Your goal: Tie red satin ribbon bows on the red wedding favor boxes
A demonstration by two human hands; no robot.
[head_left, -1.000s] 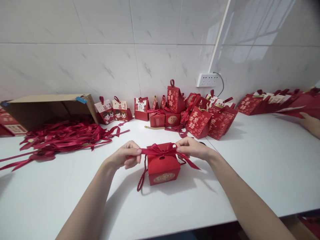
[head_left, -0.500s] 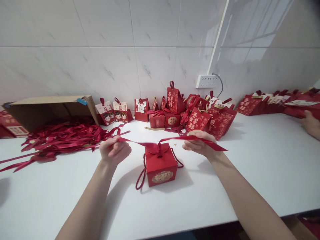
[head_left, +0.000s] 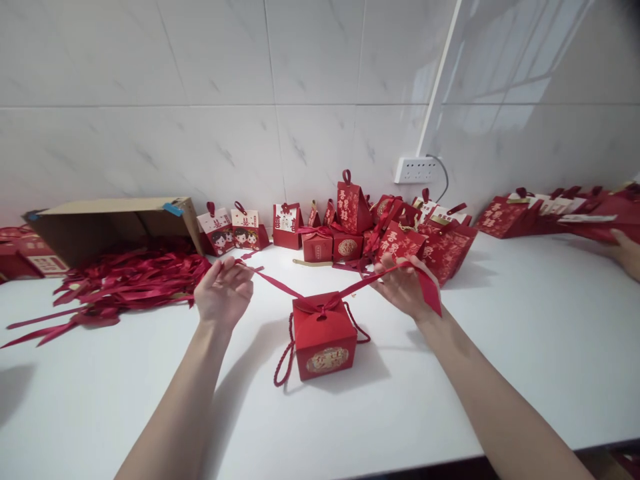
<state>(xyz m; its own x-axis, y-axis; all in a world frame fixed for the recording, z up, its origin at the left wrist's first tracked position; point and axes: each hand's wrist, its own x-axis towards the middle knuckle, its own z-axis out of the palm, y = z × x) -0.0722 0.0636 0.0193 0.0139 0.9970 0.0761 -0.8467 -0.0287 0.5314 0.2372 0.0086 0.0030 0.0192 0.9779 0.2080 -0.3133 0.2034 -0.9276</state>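
My left hand (head_left: 225, 291) and right hand (head_left: 405, 290), spread wide, grip the red satin ribbon (head_left: 281, 286), apparently to tension its knot (head_left: 323, 311) atop the gift box (head_left: 313, 329) on the counter (head_left: 400, 420).

One head-worn view looks from above the near edge of the table (head_left: 530, 347), forward and down toward its far edge and the wall (head_left: 225, 60) behind. It is close: the box (head_left: 325, 340), left hand (head_left: 224, 293) and right hand (head_left: 405, 287) sit below mid-frame.
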